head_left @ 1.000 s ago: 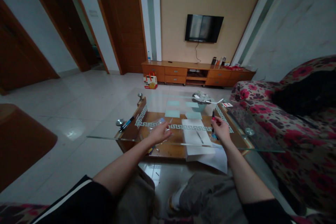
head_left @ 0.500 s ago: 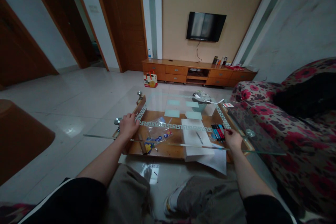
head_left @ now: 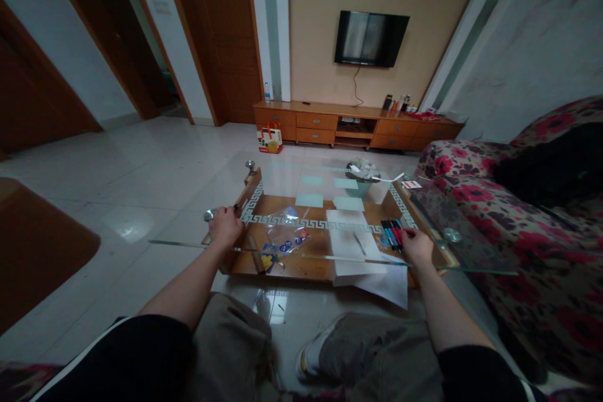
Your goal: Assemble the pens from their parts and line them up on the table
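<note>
On the right of the glass tabletop [head_left: 301, 251], a row of black, red and blue pens [head_left: 392, 234] lies side by side. My right hand [head_left: 418, 246] is at the row's right end, thumb and fingertips closed on a pen there. At the table's left side, my left hand [head_left: 226, 226] rests on the glass beside a round metal fitting, fingers curled; a small dark tip shows at them, too small to name. A clear plastic packet [head_left: 287, 232] with blue and red print lies between the hands. White paper [head_left: 351, 245] with a single pen [head_left: 360, 244] on it lies left of the row.
A mesh basket [head_left: 358, 187] with a bag in it shows at the table's far right. A flowered sofa [head_left: 556, 289] stands close on the right. Beyond are a low wooden cabinet [head_left: 315, 120], a paper gift bag [head_left: 270, 139] and a wall television [head_left: 372, 39]. An orange-brown seat [head_left: 42, 245] is at left.
My left hand has shifted slightly, and a small dark tip now shows by its fingers. My right hand stays at the pens, its fingertips slightly moved. The whole view has tilted a little.
</note>
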`<state>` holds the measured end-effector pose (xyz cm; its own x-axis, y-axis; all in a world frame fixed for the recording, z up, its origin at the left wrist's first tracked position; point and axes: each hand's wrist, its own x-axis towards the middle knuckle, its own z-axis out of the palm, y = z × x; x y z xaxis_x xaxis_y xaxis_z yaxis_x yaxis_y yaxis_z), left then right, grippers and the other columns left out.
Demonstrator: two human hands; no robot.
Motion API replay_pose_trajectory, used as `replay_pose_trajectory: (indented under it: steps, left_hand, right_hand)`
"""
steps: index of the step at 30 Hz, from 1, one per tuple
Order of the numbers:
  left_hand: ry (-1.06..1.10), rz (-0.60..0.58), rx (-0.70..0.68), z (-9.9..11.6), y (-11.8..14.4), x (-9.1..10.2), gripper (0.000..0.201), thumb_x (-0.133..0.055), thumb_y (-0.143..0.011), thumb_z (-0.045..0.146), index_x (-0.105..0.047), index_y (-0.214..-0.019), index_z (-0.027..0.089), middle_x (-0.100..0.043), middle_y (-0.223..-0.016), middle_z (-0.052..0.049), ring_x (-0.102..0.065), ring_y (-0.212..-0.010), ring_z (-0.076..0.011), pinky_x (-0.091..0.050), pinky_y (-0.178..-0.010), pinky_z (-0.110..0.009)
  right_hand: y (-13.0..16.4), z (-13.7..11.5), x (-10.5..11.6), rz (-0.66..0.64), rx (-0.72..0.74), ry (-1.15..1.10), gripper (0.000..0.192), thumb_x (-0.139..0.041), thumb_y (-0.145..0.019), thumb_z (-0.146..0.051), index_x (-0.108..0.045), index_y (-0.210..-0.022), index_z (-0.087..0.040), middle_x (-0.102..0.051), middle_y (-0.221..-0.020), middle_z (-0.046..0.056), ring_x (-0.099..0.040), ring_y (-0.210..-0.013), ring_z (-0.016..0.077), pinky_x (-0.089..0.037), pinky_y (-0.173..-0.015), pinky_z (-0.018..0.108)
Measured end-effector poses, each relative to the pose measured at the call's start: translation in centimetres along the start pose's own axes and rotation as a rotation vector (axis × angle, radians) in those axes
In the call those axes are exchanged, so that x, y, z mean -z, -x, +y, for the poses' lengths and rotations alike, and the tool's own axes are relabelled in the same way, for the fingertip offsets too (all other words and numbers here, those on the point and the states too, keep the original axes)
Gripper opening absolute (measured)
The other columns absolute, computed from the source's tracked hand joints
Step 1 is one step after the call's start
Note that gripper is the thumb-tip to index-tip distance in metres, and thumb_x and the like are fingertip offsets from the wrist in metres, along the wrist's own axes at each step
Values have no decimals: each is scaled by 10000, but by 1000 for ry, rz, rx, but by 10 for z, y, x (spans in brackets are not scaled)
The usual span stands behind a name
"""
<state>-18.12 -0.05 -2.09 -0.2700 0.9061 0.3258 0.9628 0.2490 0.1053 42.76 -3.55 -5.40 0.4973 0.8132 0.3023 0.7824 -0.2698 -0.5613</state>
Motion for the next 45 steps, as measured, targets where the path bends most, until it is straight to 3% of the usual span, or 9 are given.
replay_pose_trajectory:
  steps: [10, 16, 21, 27, 32, 37, 40, 45]
  left_hand:
    - [5, -47, 12, -14, -6, -9, 394, -464, -794, 156, -562, -1164, 63, -582, -1101, -205, -518, -1057, -326, -369, -882, -388]
    - [7, -14, 41, -15, -5, -14, 418, -439, -818, 131, -511, -1226, 73, -599, -1099, -194, -538, -1045, -323, -379, -862, -390]
    - [35, -20, -2, -18, -9, -20, 364, -447, -803, 93, -540, -1154, 72, -620, -1052, -181, -581, -988, -295, -405, -846, -360]
    - [74, -43, -30, -20, -13, -20, 345, -499, -761, 93, -565, -1099, 73, -654, -956, -160, -621, -919, -286, -430, -821, -343]
    - [129, -26, -118, -2, -11, -18, 453, -485, -762, 57, -534, -1213, 72, -642, -1021, -163, -608, -977, -291, -445, -881, -366]
    - [402, 0, -418, 46, -1, -10, 507, -472, -774, 16, -546, -1264, 124, -574, -1174, -137, -531, -1134, -256, -413, -1018, -384]
    - [530, -53, -542, 80, 13, 3, 537, -433, -801, -8, -549, -1288, 185, -556, -1116, -100, -552, -1068, -217, -445, -978, -366]
    - [538, -179, -716, 122, 44, 31, 501, -446, -858, 37, -516, -1304, 252, -515, -1177, -84, -585, -997, -188, -492, -876, -316]
  right_hand:
    - [-8, 12, -4, -10, -36, 52, 380, -498, -804, -330, -761, -996, -134, -737, -868, 167, -673, -805, 288, -450, -697, 333]
    - [-10, 18, -1, 88, -83, -13, 420, -462, -804, -331, -746, -997, -87, -726, -830, 174, -654, -776, 290, -438, -685, 337]
    - [-8, 16, 4, 154, -61, -32, 434, -450, -793, -327, -736, -989, -66, -721, -834, 187, -634, -752, 283, -441, -710, 352]
    - [2, -16, 11, 326, 101, -134, 402, -448, -809, -331, -719, -940, -65, -710, -848, 185, -606, -742, 272, -431, -753, 377]
    - [17, -61, 17, 365, 229, -170, 349, -448, -870, -325, -702, -969, -106, -698, -931, 162, -591, -860, 271, -404, -856, 396]
    - [39, -102, 4, 200, 350, -279, 339, -441, -902, -353, -688, -965, -129, -684, -929, 138, -582, -875, 252, -426, -848, 384]
    - [56, -124, -11, 14, 394, -408, 337, -458, -908, -381, -683, -982, -141, -686, -960, 132, -598, -859, 231, -453, -807, 350]
    - [83, -151, -39, -333, 275, -629, 387, -483, -896, -487, -690, -947, -163, -700, -876, 89, -597, -708, 186, -473, -700, 309]
